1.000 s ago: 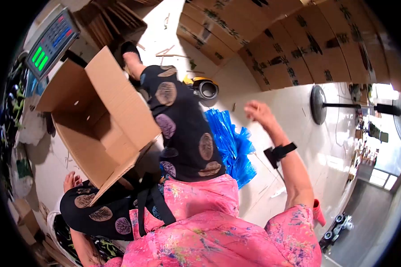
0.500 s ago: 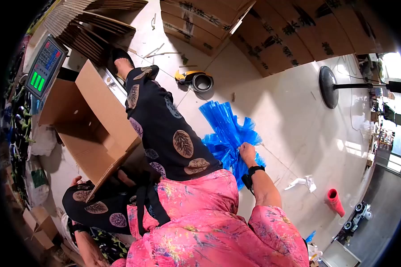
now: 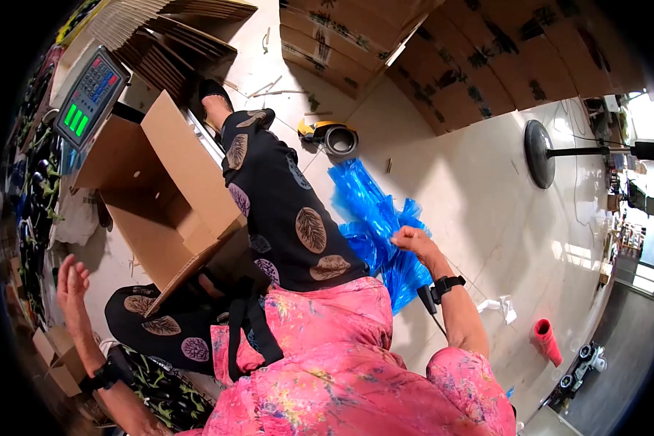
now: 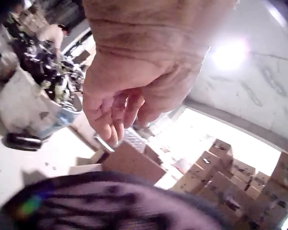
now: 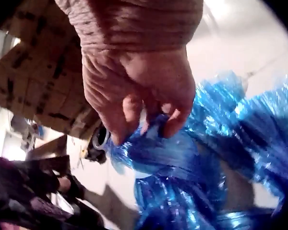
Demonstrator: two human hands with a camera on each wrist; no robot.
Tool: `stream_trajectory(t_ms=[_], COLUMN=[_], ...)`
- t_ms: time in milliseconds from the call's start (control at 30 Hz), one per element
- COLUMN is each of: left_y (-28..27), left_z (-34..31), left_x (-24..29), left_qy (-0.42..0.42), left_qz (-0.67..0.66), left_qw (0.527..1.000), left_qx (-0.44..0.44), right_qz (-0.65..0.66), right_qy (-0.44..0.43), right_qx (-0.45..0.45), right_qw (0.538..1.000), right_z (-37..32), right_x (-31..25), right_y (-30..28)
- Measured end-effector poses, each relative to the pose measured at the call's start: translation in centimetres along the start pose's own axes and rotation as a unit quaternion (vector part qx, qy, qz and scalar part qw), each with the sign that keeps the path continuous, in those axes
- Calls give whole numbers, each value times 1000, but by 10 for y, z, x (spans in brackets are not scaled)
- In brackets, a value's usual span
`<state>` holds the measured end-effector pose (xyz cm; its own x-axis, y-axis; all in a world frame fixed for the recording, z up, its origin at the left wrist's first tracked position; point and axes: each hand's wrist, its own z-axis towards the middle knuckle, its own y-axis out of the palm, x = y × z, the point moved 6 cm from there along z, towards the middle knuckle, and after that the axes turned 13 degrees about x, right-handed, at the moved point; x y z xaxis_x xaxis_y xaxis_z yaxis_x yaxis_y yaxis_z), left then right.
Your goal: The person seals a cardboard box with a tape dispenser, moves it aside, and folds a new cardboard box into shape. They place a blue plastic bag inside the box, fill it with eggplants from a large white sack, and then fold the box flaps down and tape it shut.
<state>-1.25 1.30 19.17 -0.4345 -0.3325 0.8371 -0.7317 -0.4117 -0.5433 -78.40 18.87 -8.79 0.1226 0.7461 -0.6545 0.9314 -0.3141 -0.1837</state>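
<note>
My right hand point(image 3: 416, 243) is over a bunch of crumpled blue plastic bags point(image 3: 363, 190) on the floor, right of my legs. In the right wrist view, its curled fingers pinch a fold of the thin blue plastic point(image 5: 177, 155). My left hand point(image 3: 73, 287) is raised at the left, fingers loosely extended and holding nothing. To the right of it, an open cardboard box point(image 3: 192, 163) stands tilted with its flaps spread. The left wrist view shows the left hand point(image 4: 127, 91) from the wrist side, its fingers slightly bent.
A scale display point(image 3: 91, 98) with green digits stands behind the box. A yellow tape dispenser point(image 3: 330, 136) lies on the floor beyond the bags. Printed cartons point(image 3: 472, 65) are stacked at the back, and flattened cardboard point(image 3: 171, 47) leans at the upper left. Eggplants point(image 3: 167, 381) lie at lower left.
My right hand came down from above the floor onto the blue bags and now pinches one. The left hand has risen out from beside the box to the left.
</note>
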Motion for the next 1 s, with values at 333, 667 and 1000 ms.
stream_trajectory(t_ms=[333,667,1000], left_y=[162,357,236], left_z=[-161,-314,-171], left_x=[185,169,213], left_qy=[123,226,337], left_qz=[-51,-142,-76], left_qw=[936,794,858], left_qx=[-326,-546,-381], right_qz=[247,388,449], right_qy=[-63,-157,-251], right_qx=[74,-100,-125], right_qw=[964,903,848], right_z=[-14,-168,-181], right_x=[-81,-256,-382], right_y=[-18,102,117])
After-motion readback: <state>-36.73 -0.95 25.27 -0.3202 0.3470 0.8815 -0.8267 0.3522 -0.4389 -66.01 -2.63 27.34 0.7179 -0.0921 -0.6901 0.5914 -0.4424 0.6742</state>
